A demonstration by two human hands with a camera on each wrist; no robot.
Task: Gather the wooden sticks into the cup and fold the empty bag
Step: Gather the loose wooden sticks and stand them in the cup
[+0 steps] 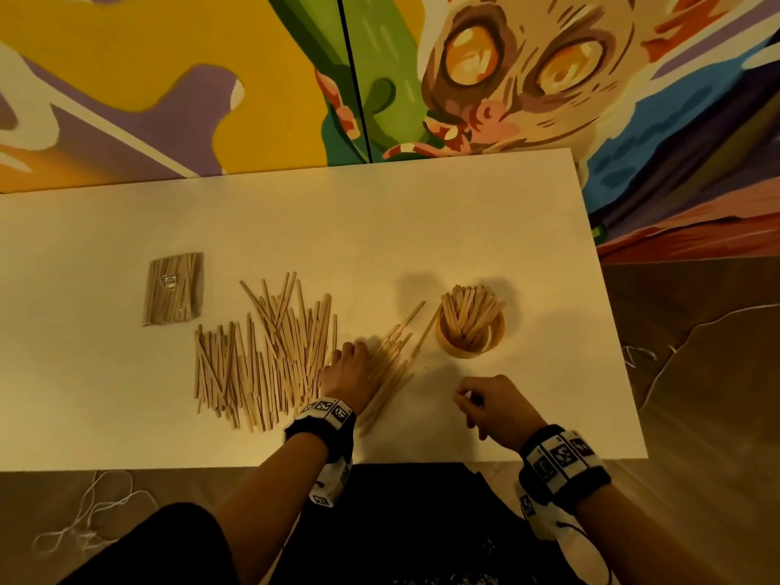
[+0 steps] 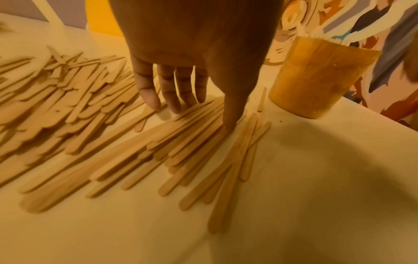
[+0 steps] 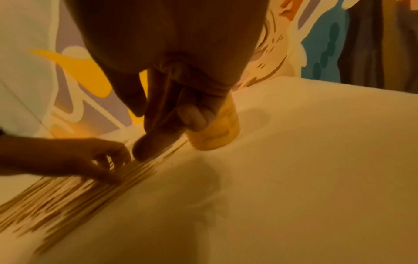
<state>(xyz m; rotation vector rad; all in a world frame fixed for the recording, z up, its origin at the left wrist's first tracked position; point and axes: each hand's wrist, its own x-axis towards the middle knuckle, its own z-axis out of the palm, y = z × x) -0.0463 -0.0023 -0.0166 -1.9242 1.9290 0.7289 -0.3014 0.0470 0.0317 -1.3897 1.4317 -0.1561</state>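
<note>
Several wooden sticks point(image 1: 261, 356) lie spread on the white table point(image 1: 422, 213). A smaller fan of sticks point(image 1: 392, 361) lies between that pile and the tan cup point(image 1: 470, 331), which stands upright, packed with sticks. My left hand point(image 1: 350, 365) rests on the small fan. Its fingers point(image 2: 174, 100) are straight and the thumb presses the sticks point(image 2: 185, 142) down. My right hand point(image 1: 468, 405) hovers in front of the cup point(image 3: 219, 128) with fingers point(image 3: 149, 144) loosely curled and nothing in them. A clear bag point(image 1: 173, 289) with sticks showing through it lies at the far left.
A painted mural wall point(image 1: 380, 78) rises right behind the table. The table's right edge point(image 1: 608, 331) runs close to the cup. White cords point(image 1: 84, 521) lie on the floor at the lower left. Bare tabletop stretches in front of the cup and my right hand.
</note>
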